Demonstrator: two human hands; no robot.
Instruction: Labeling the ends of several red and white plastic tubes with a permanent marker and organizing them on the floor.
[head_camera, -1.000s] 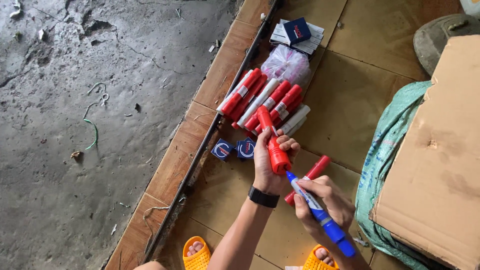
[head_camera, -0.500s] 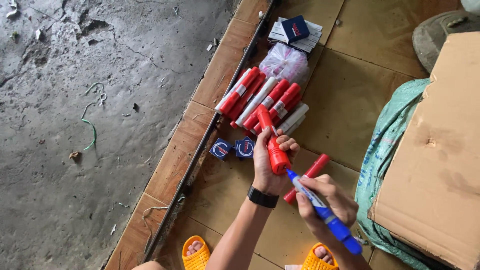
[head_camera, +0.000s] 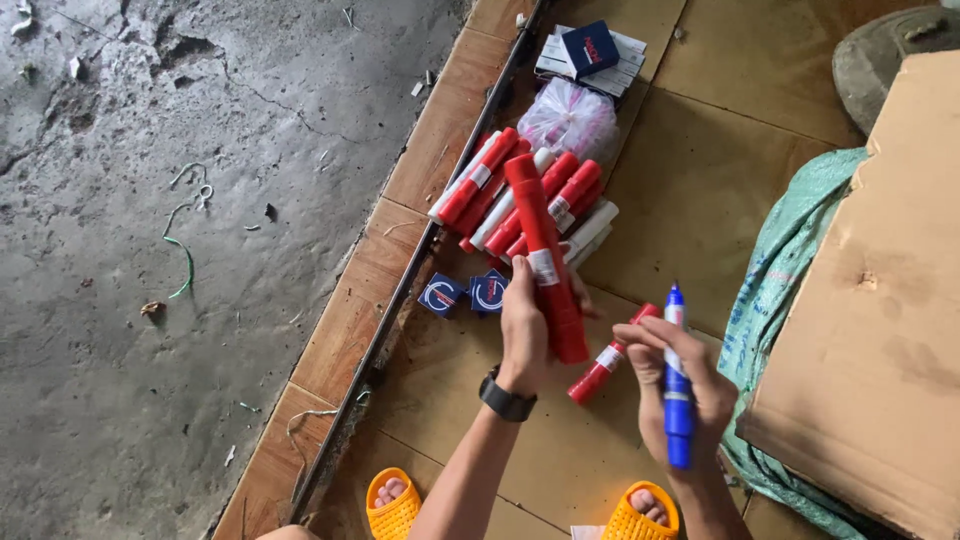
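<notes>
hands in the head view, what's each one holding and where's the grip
The left hand grips a long red tube around its lower half. The right hand holds a blue marker pen by its middle, tip up, plus a shorter red tube near its upper end.

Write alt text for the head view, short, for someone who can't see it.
Seen from above, a person's left hand holds a long red tube while the right hand holds a blue marker upright. Behind them on the brown tiled floor lie a pile of red tubes, two small blue boxes and a clear plastic bag.
</notes>
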